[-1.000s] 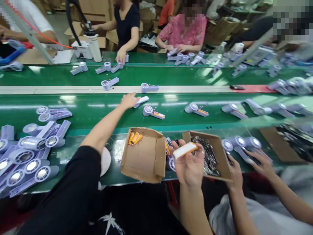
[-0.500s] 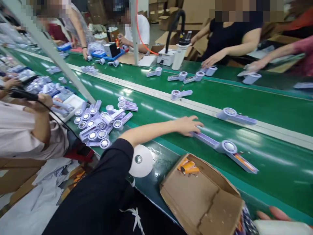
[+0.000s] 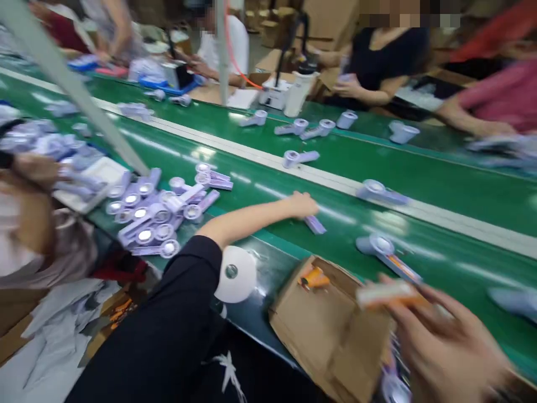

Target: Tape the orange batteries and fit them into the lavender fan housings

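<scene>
Out over the green belt, my left hand (image 3: 304, 205) is closed, with a narrow lilac plastic strip (image 3: 315, 224) sticking out beneath it. To the right of that hand a lilac handheld fan (image 3: 381, 244) lies on the belt, its handle open with orange inside. My right hand (image 3: 447, 336), blurred by motion, grips a white and orange piece (image 3: 386, 294) whose kind I cannot make out. This piece is above the right edge of an open cardboard box (image 3: 310, 324). Inside the box lie orange cylindrical batteries (image 3: 314, 278).
Many lilac fans (image 3: 161, 214) are heaped left of my arm. A white disc (image 3: 237, 274) lies on the near table edge. A slanted metal post (image 3: 96, 112) stands at left. Co-workers sit across the belt and at left. A white cup-like container (image 3: 298, 92) stands opposite.
My left hand has closed and drawn the lilac strip leftward, apart from the fan. My right hand has come up from the lower right corner with the white and orange piece.
</scene>
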Available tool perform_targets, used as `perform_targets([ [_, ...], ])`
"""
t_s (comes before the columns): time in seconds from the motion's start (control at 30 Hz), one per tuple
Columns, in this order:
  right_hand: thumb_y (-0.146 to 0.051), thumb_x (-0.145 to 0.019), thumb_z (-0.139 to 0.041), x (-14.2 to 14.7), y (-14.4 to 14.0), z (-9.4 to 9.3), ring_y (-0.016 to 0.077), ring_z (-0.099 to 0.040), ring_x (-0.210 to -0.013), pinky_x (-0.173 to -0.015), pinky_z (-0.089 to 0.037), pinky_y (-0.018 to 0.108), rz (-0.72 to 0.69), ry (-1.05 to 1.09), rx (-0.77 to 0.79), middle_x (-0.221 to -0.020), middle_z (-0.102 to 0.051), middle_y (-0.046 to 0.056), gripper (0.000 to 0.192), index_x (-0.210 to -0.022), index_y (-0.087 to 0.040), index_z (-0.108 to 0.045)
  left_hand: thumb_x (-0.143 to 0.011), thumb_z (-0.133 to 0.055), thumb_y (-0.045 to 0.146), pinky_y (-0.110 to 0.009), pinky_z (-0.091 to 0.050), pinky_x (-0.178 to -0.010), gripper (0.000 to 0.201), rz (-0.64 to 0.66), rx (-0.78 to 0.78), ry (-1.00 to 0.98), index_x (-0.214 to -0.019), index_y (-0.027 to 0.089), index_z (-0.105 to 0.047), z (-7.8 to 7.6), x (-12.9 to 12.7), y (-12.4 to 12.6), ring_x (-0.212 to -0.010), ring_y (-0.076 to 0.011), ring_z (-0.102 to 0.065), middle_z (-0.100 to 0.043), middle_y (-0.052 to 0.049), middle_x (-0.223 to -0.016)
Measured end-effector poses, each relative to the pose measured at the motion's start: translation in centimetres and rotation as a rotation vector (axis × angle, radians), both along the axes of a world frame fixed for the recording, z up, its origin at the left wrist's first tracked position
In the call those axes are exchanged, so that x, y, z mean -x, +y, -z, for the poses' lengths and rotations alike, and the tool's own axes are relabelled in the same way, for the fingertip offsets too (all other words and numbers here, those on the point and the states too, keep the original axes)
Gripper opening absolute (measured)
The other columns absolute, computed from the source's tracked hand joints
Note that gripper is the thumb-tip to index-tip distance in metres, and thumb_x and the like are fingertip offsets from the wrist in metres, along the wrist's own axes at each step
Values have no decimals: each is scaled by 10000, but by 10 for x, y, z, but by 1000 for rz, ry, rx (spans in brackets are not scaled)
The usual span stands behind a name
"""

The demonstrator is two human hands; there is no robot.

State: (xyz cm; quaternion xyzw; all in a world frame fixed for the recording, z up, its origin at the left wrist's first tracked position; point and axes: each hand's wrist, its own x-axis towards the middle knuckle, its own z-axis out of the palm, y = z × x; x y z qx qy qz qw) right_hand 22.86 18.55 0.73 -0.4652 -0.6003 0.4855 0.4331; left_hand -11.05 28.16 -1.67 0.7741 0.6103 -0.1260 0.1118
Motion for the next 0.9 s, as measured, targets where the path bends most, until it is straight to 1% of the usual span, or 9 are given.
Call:
perform_targets([
  [0.07,-574,-750,-984,43,29,4,407,-842,-1109,-983,-699,649,-44,-45,-120,-1158,-858,107,524,-1169,-349,-764,-1092,-713,455,-465,-631,-1073,371,16,17,-53,-1290,142,-751,-2,3,11,-1210,-266,-744,-753,-98,-1337],
  [0.13,-510,-743,-928,81,72,17,388,-873,-1037,-1013,-702,655,-143,-89,-168,-1069,-887,104,467,-1116,-283,-761,-1017,-752,357,-321,-584,-996,200,37,15,-112,-1086,190,-837,1,10,27,-1124,-252,-778,-838,-65,-1144],
  [0.2,-400,-791,-866,106,114,32,333,-884,-1001,-984,-726,565,-192,-179,-167,-1054,-899,102,412,-1150,-231,-758,-1010,-693,323,-276,-546,-942,186,24,-36,-160,-1099,255,-843,9,18,41,-1116,-229,-784,-862,-30,-1120],
  [0.3,-243,-961,-701,126,146,50,259,-856,-1178,-1068,-683,439,-375,-600,-254,-1274,-873,138,426,-1382,-180,-698,-1025,-620,332,-266,-516,-919,248,-24,-107,-208,-1163,299,-824,25,24,49,-1124,-215,-782,-869,-21,-1143],
  [0.4,-221,-1042,-654,134,149,59,256,-833,-1226,-1086,-650,410,-462,-833,-296,-1322,-858,126,451,-1492,-205,-668,-1024,-615,362,-280,-514,-909,259,-68,-137,-233,-1176,305,-817,37,21,47,-1108,-231,-783,-867,-42,-1132],
  [0.53,-269,-1058,-692,141,146,63,364,-820,-1211,-1078,-623,490,-529,-1061,-294,-1260,-861,160,438,-1495,-258,-723,-1036,-590,383,-306,-525,-922,299,-125,-159,-251,-1203,285,-818,47,11,47,-1099,-256,-785,-862,-80,-1135],
  [0.63,-383,-1103,-644,155,146,60,417,-798,-1230,-1057,-617,541,-583,-1197,-293,-1339,-822,217,445,-1526,-266,-720,-1040,-583,385,-321,-537,-931,309,-157,-161,-257,-1201,274,-821,49,5,48,-1111,-273,-785,-860,-99,-1158],
  [0.77,-383,-1082,-679,160,145,40,430,-761,-1270,-1076,-601,551,-635,-1255,-311,-1404,-780,273,456,-1471,-156,-746,-1047,-569,346,-353,-551,-998,313,-175,-175,-265,-1221,259,-813,46,-4,51,-1170,-292,-768,-849,-120,-1215],
  [0.9,-269,-1098,-636,116,109,14,331,-690,-1379,-1164,-543,461,-647,-1149,-413,-1531,-736,177,448,-1537,-191,-685,-1070,-515,306,-414,-525,-1153,429,-175,-234,-278,-1426,184,-720,31,-18,28,-1331,-300,-703,-770,-178,-1440],
])
